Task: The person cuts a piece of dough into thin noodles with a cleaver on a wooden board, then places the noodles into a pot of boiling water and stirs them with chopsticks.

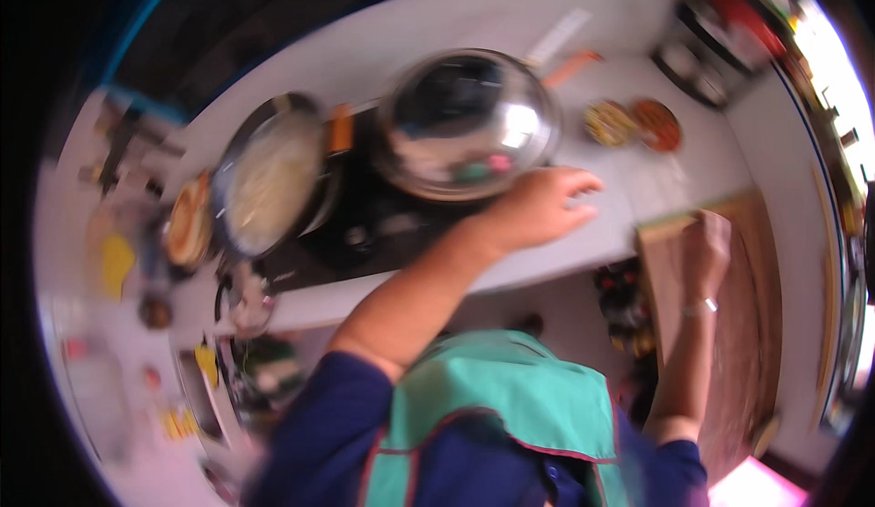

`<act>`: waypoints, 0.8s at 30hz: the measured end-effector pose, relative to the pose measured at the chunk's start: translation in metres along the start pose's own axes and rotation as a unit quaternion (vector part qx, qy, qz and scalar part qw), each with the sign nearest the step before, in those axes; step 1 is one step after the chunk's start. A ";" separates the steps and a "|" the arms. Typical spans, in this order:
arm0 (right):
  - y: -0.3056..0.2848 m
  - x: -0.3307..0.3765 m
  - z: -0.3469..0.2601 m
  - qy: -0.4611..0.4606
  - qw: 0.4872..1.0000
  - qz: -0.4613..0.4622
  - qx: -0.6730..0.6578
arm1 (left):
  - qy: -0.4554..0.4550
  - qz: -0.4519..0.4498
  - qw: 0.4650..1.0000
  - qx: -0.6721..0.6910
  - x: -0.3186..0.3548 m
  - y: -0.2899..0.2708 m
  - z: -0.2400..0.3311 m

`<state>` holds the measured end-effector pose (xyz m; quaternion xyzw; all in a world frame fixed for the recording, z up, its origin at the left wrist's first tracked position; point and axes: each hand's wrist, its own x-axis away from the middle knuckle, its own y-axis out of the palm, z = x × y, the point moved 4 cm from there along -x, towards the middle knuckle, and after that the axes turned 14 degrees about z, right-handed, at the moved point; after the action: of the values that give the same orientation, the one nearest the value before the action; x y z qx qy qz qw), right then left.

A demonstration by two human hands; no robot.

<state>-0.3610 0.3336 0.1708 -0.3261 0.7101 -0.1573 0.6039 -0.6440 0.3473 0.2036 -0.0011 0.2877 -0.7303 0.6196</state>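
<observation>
My left hand (547, 204) reaches over the white counter, just right of a large pan's shiny domed metal lid (447, 138). Its fingers are apart, with nothing seen between them. Farther right, my right hand (707, 247) hangs above the far end of a brown wooden board (752, 315). That hand is curled closed and smeared by motion; whatever it may hold cannot be made out. Beyond my hands stand two small bowls, one with yellowish pieces (609, 123) and one with orange-red contents (656, 124).
A dark wok with pale contents (273, 183) sits left of the lidded pan on the black cooktop (365, 233). An orange-handled utensil (574, 67) lies behind the lid. Bread-like food (190, 222) is at the far left. A dark appliance (697, 69) occupies the back right corner.
</observation>
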 end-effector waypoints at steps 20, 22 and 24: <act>0.231 -0.052 -0.587 0.385 0.678 -0.212 -0.589 | -0.098 0.380 0.918 0.065 0.287 -0.469 -0.030; 0.240 -0.043 -0.594 0.442 0.625 -0.206 -0.609 | -0.094 0.380 0.918 0.067 0.295 -0.477 -0.031; 0.242 -0.039 -0.597 0.459 0.589 -0.212 -0.630 | -0.091 0.380 0.918 0.065 0.299 -0.483 -0.031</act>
<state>-0.9979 0.4356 0.1826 -0.6509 0.7256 0.0772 -0.2095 -1.1613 0.1220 0.2751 0.0819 0.1609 -0.4538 0.8726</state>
